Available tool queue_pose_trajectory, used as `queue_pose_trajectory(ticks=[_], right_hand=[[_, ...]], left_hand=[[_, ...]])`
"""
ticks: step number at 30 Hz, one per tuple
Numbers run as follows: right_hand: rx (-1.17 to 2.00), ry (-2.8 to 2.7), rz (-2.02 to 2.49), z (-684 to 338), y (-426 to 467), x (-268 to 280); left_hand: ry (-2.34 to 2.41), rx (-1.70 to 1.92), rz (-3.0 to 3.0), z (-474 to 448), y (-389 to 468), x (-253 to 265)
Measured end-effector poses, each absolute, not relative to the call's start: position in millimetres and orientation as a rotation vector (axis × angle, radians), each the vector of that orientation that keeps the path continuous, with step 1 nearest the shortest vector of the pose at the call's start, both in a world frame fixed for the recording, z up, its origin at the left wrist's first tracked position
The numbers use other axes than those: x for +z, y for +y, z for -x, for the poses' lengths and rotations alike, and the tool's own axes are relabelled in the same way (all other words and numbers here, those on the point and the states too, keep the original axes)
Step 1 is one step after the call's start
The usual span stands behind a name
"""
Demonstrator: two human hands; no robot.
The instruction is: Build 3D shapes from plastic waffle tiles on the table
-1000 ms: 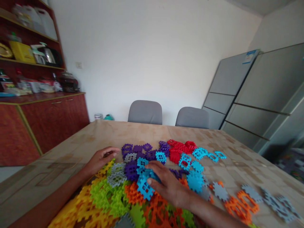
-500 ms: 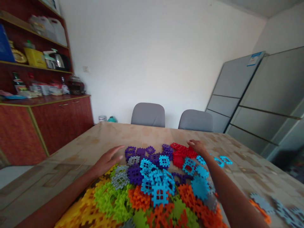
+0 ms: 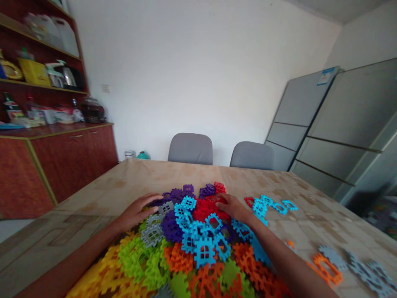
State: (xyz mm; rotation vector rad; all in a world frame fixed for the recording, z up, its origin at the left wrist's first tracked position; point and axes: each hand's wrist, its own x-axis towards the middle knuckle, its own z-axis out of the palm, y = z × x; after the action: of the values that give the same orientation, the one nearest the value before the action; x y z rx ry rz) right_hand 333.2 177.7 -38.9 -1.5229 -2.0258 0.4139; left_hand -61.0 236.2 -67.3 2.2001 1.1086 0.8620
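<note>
A heap of toothed plastic building pieces lies in front of me. My left hand [image 3: 139, 213] rests at the heap's left edge with fingers stretched out, touching or close to the purple pieces [image 3: 176, 194] and grey pieces [image 3: 151, 235]. On the right, my right hand [image 3: 234, 208] lies against the red pieces [image 3: 204, 209], its thumb and fingers apart. Between the hands are light blue pieces [image 3: 204, 250], some with window frames. Nearer me are lime green pieces [image 3: 136, 258], orange pieces [image 3: 178, 258] and yellow pieces [image 3: 107, 273]. My right forearm covers part of the heap.
Loose light blue pieces [image 3: 281, 207] lie right of my right hand. Orange rings [image 3: 327, 267] and grey-blue pieces [image 3: 366, 273] sit farther right on the patterned table [image 3: 124, 176]. Two grey chairs [image 3: 190, 148] stand beyond it. A red-brown cabinet [image 3: 74, 161] is at left.
My right hand has moved left and nearer, and the red pieces have shifted left with it, bunching by the light blue ones. My left hand stays at the left edge, closer to the purple pieces.
</note>
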Motion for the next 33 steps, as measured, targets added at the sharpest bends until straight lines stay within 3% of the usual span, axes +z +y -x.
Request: queue_pose_trajectory(ticks=[8,14,24,29,33], right_hand=[[0.469,-2.109,1.271,-243,140,-20],[0.634,-2.238,0.779,-209,114,6],[0.116,-1.800,1.780,-416,161,11],[0.073,-1.646,2.117,-514,133,-9],[0.131,-1.716,2.156,-533,127,-38]], left_hand=[[1.100,0.932,-1.967,64,230,-63],[1.153,1.003,-1.817,69,231,-65],[1.310,1.116,-1.861,74,238,-68],[1.256,1.029,-1.981,69,240,-70],[1.175,0.922,-2.108,64,241,-73]])
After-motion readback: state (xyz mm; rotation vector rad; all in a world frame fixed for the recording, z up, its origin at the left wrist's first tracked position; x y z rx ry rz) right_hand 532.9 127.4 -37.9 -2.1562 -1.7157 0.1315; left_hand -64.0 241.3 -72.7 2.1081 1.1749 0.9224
